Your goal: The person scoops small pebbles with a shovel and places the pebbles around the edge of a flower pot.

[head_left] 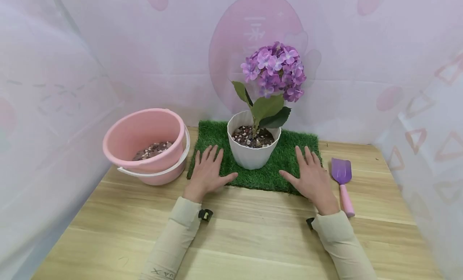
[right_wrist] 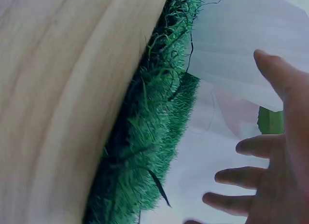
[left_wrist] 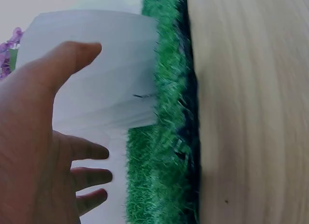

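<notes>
A white flower pot (head_left: 251, 156) filled with pebbly soil stands on a green artificial-grass mat (head_left: 260, 179). A purple hydrangea (head_left: 275, 71) with a few green leaves rises from it. My left hand (head_left: 207, 173), fingers spread, is over the mat's left part, beside the pot. On the other side my right hand (head_left: 312, 179) spreads its fingers over the mat's right part. Both hands hold nothing, and each thumb points inward. In the left wrist view the pot (left_wrist: 111, 69) shows behind the thumb; the right wrist view shows the pot (right_wrist: 236, 45) beyond the fingers.
At the left, a pink bucket (head_left: 144, 131) with a white handle (head_left: 173, 165) holds some pebbly soil (head_left: 153, 150). A small shovel (head_left: 341, 170) with a purple blade and pink grip lies right of the mat on the wooden table (head_left: 253, 231). Printed cloth (head_left: 173, 51) hangs behind and at the sides.
</notes>
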Action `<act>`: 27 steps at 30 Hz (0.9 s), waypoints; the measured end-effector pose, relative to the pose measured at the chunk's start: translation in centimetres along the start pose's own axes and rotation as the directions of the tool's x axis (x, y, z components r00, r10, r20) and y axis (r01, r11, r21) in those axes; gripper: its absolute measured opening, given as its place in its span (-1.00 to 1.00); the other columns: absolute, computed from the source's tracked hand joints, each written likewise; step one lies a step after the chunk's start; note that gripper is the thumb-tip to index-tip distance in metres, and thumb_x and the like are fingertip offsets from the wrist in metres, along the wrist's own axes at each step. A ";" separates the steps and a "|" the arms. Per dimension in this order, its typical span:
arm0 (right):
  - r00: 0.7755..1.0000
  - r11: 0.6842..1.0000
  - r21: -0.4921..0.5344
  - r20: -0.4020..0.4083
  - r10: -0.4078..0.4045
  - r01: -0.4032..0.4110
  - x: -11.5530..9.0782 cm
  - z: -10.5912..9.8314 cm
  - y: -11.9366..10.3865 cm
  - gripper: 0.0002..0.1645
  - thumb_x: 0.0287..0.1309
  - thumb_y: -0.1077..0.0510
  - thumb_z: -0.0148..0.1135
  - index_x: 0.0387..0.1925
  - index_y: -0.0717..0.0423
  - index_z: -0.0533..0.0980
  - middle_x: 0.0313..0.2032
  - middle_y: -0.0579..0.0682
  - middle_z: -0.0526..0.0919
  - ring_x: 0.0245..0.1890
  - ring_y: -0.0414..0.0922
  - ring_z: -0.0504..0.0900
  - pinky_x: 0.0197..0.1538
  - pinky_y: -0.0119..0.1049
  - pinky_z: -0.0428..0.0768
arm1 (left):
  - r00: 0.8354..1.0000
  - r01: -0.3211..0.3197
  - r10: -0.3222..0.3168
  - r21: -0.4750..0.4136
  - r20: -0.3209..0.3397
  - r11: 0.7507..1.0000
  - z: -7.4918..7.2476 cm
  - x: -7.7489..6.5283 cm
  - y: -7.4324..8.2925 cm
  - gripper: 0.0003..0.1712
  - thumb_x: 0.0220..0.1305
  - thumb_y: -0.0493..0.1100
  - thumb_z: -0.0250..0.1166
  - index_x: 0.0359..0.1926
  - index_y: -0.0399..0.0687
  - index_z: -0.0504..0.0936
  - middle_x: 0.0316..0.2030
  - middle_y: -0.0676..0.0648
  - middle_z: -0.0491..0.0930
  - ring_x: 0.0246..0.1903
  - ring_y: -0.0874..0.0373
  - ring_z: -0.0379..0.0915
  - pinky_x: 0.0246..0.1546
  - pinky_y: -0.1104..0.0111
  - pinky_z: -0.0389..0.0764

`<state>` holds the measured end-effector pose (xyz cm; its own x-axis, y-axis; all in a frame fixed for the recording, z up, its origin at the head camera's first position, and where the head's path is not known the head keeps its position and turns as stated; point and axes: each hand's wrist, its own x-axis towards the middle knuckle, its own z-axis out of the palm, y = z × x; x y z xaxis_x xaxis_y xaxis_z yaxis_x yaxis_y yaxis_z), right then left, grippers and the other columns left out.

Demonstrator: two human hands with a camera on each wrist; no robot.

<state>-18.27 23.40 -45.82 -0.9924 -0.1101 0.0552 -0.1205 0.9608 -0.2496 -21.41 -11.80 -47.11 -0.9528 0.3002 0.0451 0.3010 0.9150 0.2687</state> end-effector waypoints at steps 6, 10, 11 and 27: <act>0.992 0.999 -0.010 -0.120 -0.048 0.047 -0.6 -2.0 0.1 -0.10 0.33 -0.23 0.35 0.41 0.36 0.42 0.25 0.46 0.56 0.16 0.41 0.61 -0.08 0.35 0.76 | 1.000 -0.016 0.014 -0.123 -0.015 0.992 -1.8 -0.3 0.5 0.10 0.42 0.41 0.19 0.58 -0.37 0.22 0.51 -0.37 0.28 0.53 -0.30 0.17 0.61 -0.14 0.29; 0.978 0.996 0.025 -0.192 -0.081 0.087 -1.2 -3.5 0.7 -0.42 0.28 -0.08 0.43 0.00 0.40 0.65 -0.12 0.35 0.73 -0.30 0.17 0.71 -0.32 0.09 0.79 | 0.999 -0.025 0.020 -0.189 -0.028 0.982 -3.6 -0.9 0.7 -0.01 0.47 0.33 0.19 0.52 -0.42 0.30 0.43 -0.39 0.36 0.45 -0.29 0.28 0.52 -0.12 0.44; 0.979 0.996 0.040 -0.191 -0.073 0.082 -1.4 -4.0 0.9 -0.45 0.28 -0.08 0.43 -0.06 0.38 0.67 -0.17 0.32 0.75 -0.35 0.11 0.70 -0.34 0.05 0.77 | 0.999 -0.033 0.026 -0.200 -0.036 0.979 -4.1 -1.1 0.8 -0.03 0.48 0.31 0.20 0.51 -0.41 0.32 0.42 -0.39 0.38 0.44 -0.28 0.30 0.51 -0.12 0.45; 0.989 0.983 0.157 -0.095 0.113 -0.097 -6.1 -8.1 5.4 -0.41 0.33 -0.10 0.38 -0.11 0.46 0.67 -0.24 0.35 0.77 -0.36 0.05 0.68 -0.38 -0.21 0.64 | 0.969 -0.220 0.178 -0.264 -0.172 0.939 -12.6 -5.8 1.3 -0.21 0.50 0.08 0.28 0.54 -0.25 0.33 0.43 -0.25 0.41 0.47 -0.20 0.30 0.56 -0.13 0.37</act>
<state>-12.69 31.31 -39.71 -0.9927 0.0234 0.1180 -0.0262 0.9152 -0.4021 -15.97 -15.79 -34.92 -0.8763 0.4075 0.2571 0.4815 0.7222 0.4965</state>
